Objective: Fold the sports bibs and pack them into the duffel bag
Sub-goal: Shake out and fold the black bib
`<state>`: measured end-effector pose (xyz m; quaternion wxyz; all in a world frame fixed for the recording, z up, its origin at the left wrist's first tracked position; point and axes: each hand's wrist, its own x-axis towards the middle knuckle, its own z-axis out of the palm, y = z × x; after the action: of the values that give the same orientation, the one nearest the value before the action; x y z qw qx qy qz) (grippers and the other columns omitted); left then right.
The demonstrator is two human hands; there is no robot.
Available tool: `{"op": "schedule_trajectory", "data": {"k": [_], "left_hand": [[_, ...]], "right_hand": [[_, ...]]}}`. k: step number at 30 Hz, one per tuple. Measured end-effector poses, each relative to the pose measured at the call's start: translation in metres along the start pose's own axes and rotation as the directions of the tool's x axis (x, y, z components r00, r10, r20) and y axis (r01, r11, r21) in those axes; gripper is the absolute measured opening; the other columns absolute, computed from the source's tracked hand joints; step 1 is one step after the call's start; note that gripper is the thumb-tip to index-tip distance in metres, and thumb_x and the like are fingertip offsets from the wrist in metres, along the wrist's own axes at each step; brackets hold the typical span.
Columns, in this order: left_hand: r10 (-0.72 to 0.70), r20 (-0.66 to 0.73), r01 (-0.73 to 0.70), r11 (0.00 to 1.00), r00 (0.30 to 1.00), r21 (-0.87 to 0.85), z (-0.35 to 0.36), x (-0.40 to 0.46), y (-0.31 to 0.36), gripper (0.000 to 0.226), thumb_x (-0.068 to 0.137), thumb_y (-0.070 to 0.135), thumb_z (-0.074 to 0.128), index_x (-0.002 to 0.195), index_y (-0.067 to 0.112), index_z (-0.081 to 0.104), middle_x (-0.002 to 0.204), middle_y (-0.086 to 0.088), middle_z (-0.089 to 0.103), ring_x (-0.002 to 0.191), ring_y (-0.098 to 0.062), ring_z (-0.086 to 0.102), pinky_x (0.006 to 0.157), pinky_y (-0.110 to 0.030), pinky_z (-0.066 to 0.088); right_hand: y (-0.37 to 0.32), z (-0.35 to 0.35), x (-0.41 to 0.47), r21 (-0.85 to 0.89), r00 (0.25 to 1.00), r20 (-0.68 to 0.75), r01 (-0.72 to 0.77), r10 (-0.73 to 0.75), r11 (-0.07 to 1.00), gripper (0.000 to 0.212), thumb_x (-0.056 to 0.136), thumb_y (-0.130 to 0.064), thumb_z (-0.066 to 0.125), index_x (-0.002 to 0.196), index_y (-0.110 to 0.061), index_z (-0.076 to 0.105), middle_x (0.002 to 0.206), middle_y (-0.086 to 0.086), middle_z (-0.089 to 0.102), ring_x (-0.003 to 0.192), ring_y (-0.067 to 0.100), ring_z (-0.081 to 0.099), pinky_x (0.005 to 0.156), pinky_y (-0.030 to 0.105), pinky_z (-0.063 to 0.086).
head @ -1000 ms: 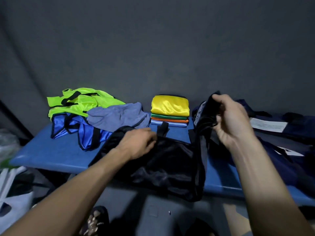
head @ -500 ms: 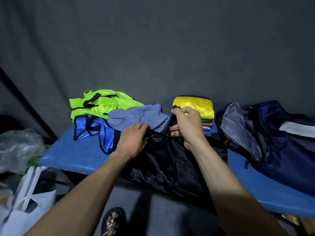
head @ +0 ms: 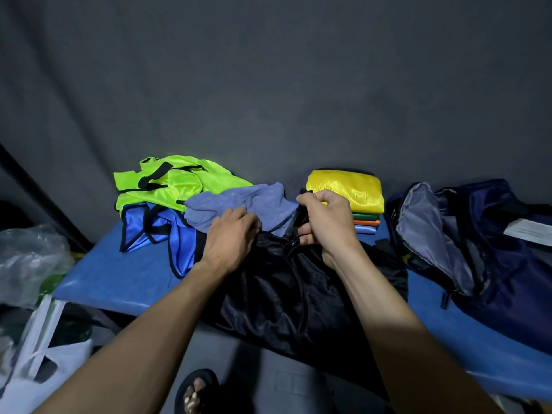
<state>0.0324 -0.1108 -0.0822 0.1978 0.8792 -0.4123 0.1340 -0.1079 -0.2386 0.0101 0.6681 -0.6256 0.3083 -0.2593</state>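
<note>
- The right hand (head: 325, 218) pinched a black strap or trim (head: 298, 216) of the shiny black bib (head: 286, 288), its fingers curled round the strip and lifting it just above the cloth.
- The left hand (head: 231, 240) lay on the same bib's far left part, fingers bent onto the fabric; whether it pinched the cloth or only pressed it down could not be told.
- The black bib lay spread over the middle of the blue padded bench (head: 113, 282), its near part hanging over the front edge.
- Just behind the hands, toward the bench's back edge, sat a crumpled grey-blue bib (head: 236, 204), overlapping a loose neon-green bib with black trim (head: 179, 180) and a glossy royal-blue bib (head: 149, 231) at the back left.
- At the back edge, right of centre, stood a neat stack of folded bibs (head: 363, 210), yellow on top, with green, orange and light blue below.
- The navy duffel bag (head: 478, 249) lay open at the bench's right end, grey lining showing; no bib was visible inside.
- By my reading, four bibs were folded, the black one was in hand, three were still loose, and all packing was left.
</note>
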Motion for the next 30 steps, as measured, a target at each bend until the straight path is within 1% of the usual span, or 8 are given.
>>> {"op": "schedule_trajectory", "data": {"k": [2,4,6,8,15,20,24,30], "left_hand": [[-0.057,0.024,0.062,0.937,0.998,-0.343,-0.017,0.005,0.008,0.014,0.097,0.026,0.062,0.084,0.022,0.067,0.079,0.007,0.067,0.075,-0.016,0.062,0.066,-0.035,0.047],[-0.132,0.268,0.292,0.603,0.954,-0.742,-0.039,0.009,0.021,0.032,0.104,0.035,0.053,0.081,0.017,0.066,0.067,0.006,0.067,0.057,-0.009,0.059,0.054,-0.028,0.047],[-0.054,0.562,0.554,0.27,0.825,-0.788,-0.048,0.005,0.023,0.049,0.103,0.055,0.04,0.084,0.015,0.061,0.066,0.005,0.06,0.055,-0.008,0.053,0.05,-0.022,0.044],[0.04,0.67,0.651,0.196,0.741,-0.733,-0.043,-0.003,0.014,0.062,0.095,0.072,0.041,0.093,0.014,0.061,0.078,-0.002,0.056,0.069,-0.014,0.054,0.06,-0.025,0.044],[-0.061,0.559,0.552,0.275,0.827,-0.787,-0.018,-0.015,0.014,0.019,0.103,0.012,0.054,0.096,0.008,0.072,0.082,-0.002,0.075,0.072,-0.011,0.068,0.069,-0.024,0.053],[-0.324,0.412,0.523,0.571,0.852,-0.633,-0.005,-0.009,0.016,0.031,0.103,0.022,0.057,0.088,0.0,0.072,0.078,-0.003,0.072,0.072,-0.014,0.062,0.073,-0.036,0.052],[-0.379,0.307,0.487,0.705,0.873,-0.515,-0.01,-0.011,0.018,0.037,0.105,0.034,0.051,0.085,0.008,0.068,0.089,-0.008,0.072,0.088,-0.02,0.064,0.077,-0.034,0.044],[-0.321,0.201,0.369,0.882,0.926,-0.292,-0.01,-0.009,0.011,0.037,0.106,0.034,0.049,0.099,0.001,0.065,0.105,-0.027,0.07,0.103,-0.042,0.064,0.079,-0.041,0.044]], "right_hand": [[0.0,0.007,0.002,-0.009,0.999,0.031,0.006,-0.006,1.0,0.011,0.093,-0.015,0.061,0.086,-0.011,0.052,0.057,0.01,0.055,0.037,0.022,0.054,0.034,0.023,0.041],[0.006,0.019,0.004,-0.051,0.998,0.069,0.003,0.0,0.999,0.011,0.093,-0.016,0.061,0.087,-0.011,0.054,0.065,0.017,0.059,0.039,0.023,0.058,0.034,0.023,0.042],[0.02,0.032,0.006,-0.12,0.99,0.134,-0.022,0.038,0.993,0.009,0.094,-0.017,0.059,0.089,-0.012,0.055,0.076,0.022,0.067,0.044,0.025,0.063,0.036,0.026,0.046],[0.036,0.043,0.007,-0.203,0.959,0.255,-0.074,0.125,0.976,0.008,0.096,-0.019,0.056,0.097,-0.011,0.057,0.086,0.017,0.069,0.049,0.024,0.066,0.041,0.028,0.052],[0.048,0.014,0.005,-0.366,0.915,0.403,0.127,0.034,0.922,0.028,0.098,-0.009,0.051,0.125,-0.015,0.058,0.094,0.003,0.068,0.064,0.018,0.072,0.056,0.028,0.058],[0.035,-0.066,-0.002,-0.711,0.81,0.469,0.583,-0.352,0.393,0.02,0.09,-0.024,0.065,0.11,-0.021,0.066,0.1,-0.008,0.068,0.082,0.012,0.058,0.075,0.033,0.049],[0.039,-0.114,-0.008,-0.862,0.858,0.468,0.496,-0.215,0.103,0.019,0.096,-0.04,0.06,0.11,-0.028,0.061,0.111,-0.006,0.063,0.108,0.025,0.055,0.088,0.042,0.046],[0.058,-0.138,0.001,-0.885,0.857,0.438,0.464,-0.271,0.035,0.012,0.103,-0.028,0.051,0.101,-0.027,0.063,0.099,-0.006,0.067,0.098,0.024,0.056,0.076,0.038,0.04]]}}
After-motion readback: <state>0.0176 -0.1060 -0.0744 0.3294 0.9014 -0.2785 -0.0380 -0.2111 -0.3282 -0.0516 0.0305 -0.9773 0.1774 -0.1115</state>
